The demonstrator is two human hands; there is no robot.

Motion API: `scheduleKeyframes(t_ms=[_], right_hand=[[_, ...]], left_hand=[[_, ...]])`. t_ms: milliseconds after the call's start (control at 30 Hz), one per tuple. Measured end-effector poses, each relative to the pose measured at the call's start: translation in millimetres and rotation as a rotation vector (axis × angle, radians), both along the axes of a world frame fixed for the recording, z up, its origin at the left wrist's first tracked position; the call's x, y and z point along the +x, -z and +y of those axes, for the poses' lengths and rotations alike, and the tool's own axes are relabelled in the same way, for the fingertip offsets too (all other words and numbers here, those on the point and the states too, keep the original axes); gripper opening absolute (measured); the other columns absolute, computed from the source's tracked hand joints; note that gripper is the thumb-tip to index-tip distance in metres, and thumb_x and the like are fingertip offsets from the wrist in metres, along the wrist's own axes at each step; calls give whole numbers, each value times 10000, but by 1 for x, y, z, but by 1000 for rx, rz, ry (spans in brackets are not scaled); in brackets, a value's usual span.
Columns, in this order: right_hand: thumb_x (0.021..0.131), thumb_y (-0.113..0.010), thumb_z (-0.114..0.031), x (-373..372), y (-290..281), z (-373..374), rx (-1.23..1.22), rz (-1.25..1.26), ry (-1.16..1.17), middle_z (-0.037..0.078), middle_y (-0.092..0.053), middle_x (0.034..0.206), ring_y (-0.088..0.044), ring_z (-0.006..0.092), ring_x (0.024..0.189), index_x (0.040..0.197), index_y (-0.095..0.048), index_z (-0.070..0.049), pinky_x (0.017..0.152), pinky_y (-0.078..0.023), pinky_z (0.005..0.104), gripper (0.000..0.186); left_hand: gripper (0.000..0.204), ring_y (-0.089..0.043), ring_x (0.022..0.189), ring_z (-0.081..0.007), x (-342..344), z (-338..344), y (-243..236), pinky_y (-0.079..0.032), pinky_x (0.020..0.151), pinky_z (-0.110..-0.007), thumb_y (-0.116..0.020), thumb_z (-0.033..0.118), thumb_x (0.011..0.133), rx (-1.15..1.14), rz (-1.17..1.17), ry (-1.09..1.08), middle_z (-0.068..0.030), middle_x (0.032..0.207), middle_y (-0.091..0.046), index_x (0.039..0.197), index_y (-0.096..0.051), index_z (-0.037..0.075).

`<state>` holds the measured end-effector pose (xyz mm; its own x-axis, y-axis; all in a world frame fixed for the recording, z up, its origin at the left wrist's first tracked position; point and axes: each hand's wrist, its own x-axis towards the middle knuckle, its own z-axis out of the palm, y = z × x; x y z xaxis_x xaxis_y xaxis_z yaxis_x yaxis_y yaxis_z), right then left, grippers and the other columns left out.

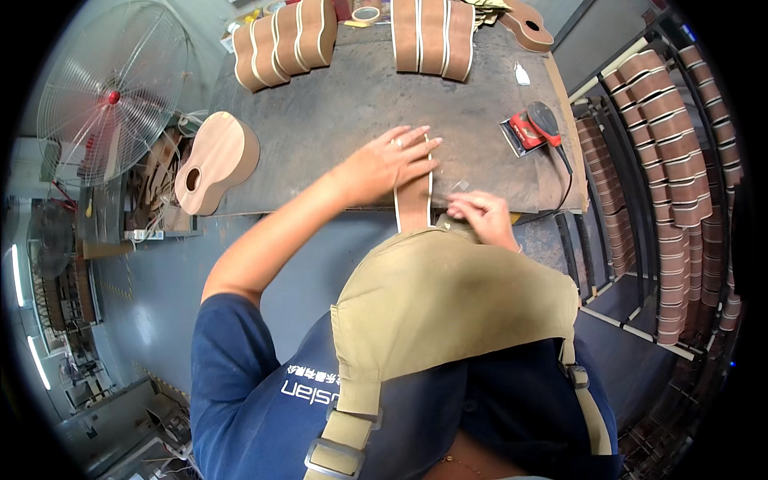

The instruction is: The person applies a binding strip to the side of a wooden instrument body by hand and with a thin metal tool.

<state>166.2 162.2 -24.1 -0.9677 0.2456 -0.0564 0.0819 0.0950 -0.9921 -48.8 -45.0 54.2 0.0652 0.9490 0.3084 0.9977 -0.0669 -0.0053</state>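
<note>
My left hand (392, 166) lies over a narrow brown wooden piece with pale edge strips (413, 210), its fingers stretched out and slightly apart. This piece stands at the front of the workbench, close against my apron (456, 296), and the hand covers much of it. To its right, my right hand (486, 214) is closed in a pinch. A thin, dark, blade-like tool (442, 197) reaches from those fingers to the right edge of the piece. The apron hides the near end, and I cannot make out the tool's exact kind.
A pale ukulele body (226, 156) rests at the bench's left edge. A red and black sander (534, 128) with a cord lies right. Striped brown wooden bodies (284, 44) stand at the back, near a small white bottle (522, 74). A large fan (112, 96) stands left; a loaded rack (668, 152) right.
</note>
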Motion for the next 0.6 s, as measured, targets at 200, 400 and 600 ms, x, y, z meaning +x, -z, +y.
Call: scheduleKeyframes(t_ms=[200,400,600], right_hand=[[1051,-668,-40,4,-16,19,-143,123,397,234,-766,1097,-785,257,953,1288,-679,118,839,-670,347,285],[1052,-683,-86,-46,-19,-10,-388,53,281,256,-743,1158,-778,307,1029,1326,-624,127,890,-668,368,352],[1038,-690,-69,-69,15,-39,-310,-47,92,237,-773,1080,-795,277,970,1221,-676,129,863,-676,352,269]], left_hand=[[519,-627,1155,-381,-18,-37,-33,-518,1009,-497,-868,184,669,-71,-238,-245,-142,1083,-630,1079,-577,54],[656,-677,916,-429,85,-59,4,-553,745,-533,-898,425,661,15,-589,-865,-186,994,-618,1037,-525,39],[812,-696,919,-462,169,-45,40,-572,753,-527,-955,522,694,-131,-874,-999,-231,1028,-639,1098,-470,12]])
